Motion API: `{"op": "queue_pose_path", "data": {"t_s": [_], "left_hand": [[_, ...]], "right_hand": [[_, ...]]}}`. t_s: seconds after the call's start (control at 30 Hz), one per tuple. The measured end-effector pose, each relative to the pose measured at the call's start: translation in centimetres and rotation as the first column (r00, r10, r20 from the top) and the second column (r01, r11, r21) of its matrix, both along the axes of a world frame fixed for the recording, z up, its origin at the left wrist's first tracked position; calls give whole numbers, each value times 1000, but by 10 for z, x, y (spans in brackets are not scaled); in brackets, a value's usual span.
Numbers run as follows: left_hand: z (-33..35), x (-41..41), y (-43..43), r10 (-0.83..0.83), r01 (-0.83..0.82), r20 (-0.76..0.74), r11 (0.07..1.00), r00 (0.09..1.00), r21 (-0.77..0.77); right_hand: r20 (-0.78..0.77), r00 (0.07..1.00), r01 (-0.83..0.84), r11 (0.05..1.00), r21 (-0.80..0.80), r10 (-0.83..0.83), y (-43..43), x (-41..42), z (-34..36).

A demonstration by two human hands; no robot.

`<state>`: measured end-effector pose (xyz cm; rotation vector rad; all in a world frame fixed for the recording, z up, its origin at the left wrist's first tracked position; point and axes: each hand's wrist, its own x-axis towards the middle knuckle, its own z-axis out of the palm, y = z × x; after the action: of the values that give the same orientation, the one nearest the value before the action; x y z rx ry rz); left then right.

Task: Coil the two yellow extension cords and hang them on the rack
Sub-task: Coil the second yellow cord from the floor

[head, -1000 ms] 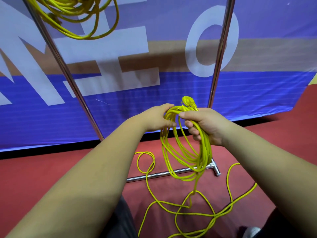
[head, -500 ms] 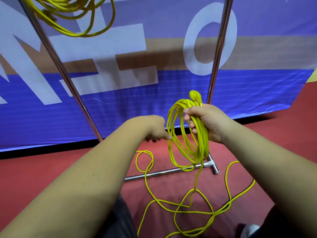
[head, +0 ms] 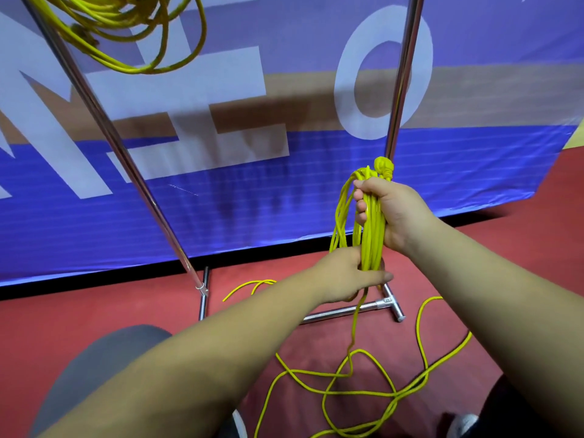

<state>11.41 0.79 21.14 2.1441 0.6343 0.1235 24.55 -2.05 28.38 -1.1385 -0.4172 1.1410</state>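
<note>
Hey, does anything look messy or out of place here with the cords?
Only the loose cord on the red floor: it trails from the coil in tangled loops, not yet wound in. The hung coil at upper left looks fine.

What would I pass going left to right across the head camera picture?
Hanging yellow coil → left rack pole → left hand → right hand gripping the cord bundle → loose cord on the floor.
</note>
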Motion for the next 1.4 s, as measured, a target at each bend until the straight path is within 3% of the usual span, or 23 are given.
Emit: {"op": "queue_pose_path", "data": {"t_s": [0.13, 0.4, 0.57, 0.67, 0.77, 0.8, 0.9, 1.03, 1.1, 1.27, 1.4], "left_hand": [[0, 0, 6, -1, 1, 7, 1000, 1000, 27], [-6, 9, 8, 101, -101, 12, 994, 995, 40], [-4, 14, 4, 115, -137, 84, 932, 990, 335], [-9, 10, 3, 372, -278, -100, 823, 923, 495], [-25, 3, 7, 589, -441, -388, 799, 708, 408], [-31, 2, 10, 559, -437, -514, 829, 651, 349], [-52, -8, 15, 255, -87, -765, 963, 592, 253], [-81, -23, 23, -12, 141, -719, 983, 695, 120], [-88, -27, 26, -176, 269, -723, 963, 667, 14], [-100, -46, 35, -309, 298, -753, 942, 581, -156], [-99, -52, 48, -241, 222, -763, 966, 600, -130]], "right_hand": [[-78, 997, -13, 1000, 0, 13, -3, 6, 7], [-48, 993, -108, 994, -25, 107, -4, 8, 6], [26, 999, -32, 998, -45, 33, -2, 16, 2], [38, 999, 32, 999, -31, -31, -3, 20, 5], [19, 996, 84, 996, -15, -84, -6, 27, 7], [-5, 995, 96, 995, -6, -96, -7, 30, 9], [-115, 987, 118, 993, 27, -114, -9, 37, 15], [-239, 967, 105, 992, 67, -86, -11, 48, 23], [-261, 963, 90, 992, 86, -64, -13, 52, 26], [-250, 968, 48, 993, 110, -19, -23, 62, 37], [-247, 969, 41, 991, 127, -9, -28, 68, 41]]}}
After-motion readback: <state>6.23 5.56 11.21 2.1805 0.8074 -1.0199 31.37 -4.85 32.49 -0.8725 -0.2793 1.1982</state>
